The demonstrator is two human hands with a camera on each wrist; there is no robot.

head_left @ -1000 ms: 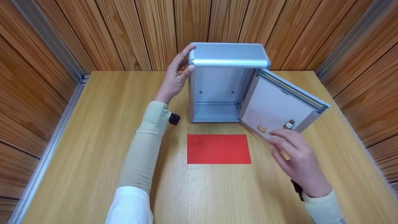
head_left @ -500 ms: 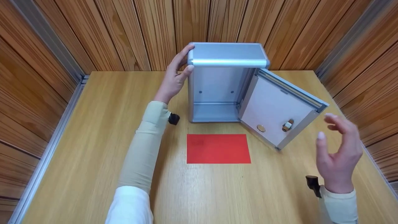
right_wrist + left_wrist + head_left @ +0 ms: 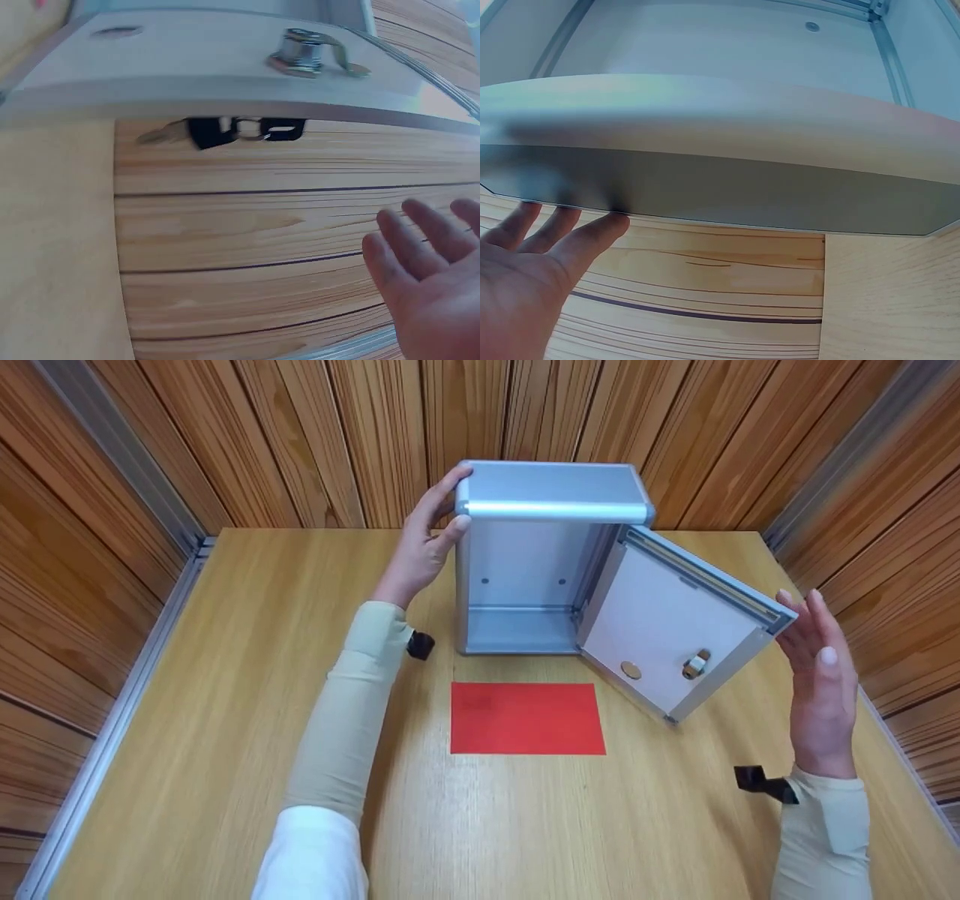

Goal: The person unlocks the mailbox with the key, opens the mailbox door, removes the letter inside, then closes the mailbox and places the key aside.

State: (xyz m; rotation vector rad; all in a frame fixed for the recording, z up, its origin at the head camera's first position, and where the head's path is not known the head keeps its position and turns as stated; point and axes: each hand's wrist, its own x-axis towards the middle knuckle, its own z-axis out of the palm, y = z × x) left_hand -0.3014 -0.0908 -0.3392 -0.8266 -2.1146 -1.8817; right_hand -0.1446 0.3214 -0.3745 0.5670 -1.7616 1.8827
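Observation:
A silver metal mailbox (image 3: 555, 491) stands upright on the table, its front door (image 3: 645, 607) swung out to the right. At the box's upper left side, my left hand (image 3: 420, 547) grips it, thumb on the front edge and fingers toward the back. Its fingers (image 3: 592, 240) also show against the box in the left wrist view. My right hand (image 3: 823, 697) is held up beside the door's free edge, fingers extended and holding nothing; the right wrist view shows it apart from the door. A cam lock (image 3: 301, 54) sits on the door's inner face.
A flat red paper rectangle (image 3: 527, 718) lies on the wooden table (image 3: 480, 825) before the box. Behind the door, a key (image 3: 161, 133) with a black tag (image 3: 212, 133) hangs at the lock. Wood-plank walls (image 3: 465, 420) stand close behind and at both sides.
My right hand has moved from in front of the door's lower part, out to the right, then up beside its free edge. The left hand and mailbox have stayed put.

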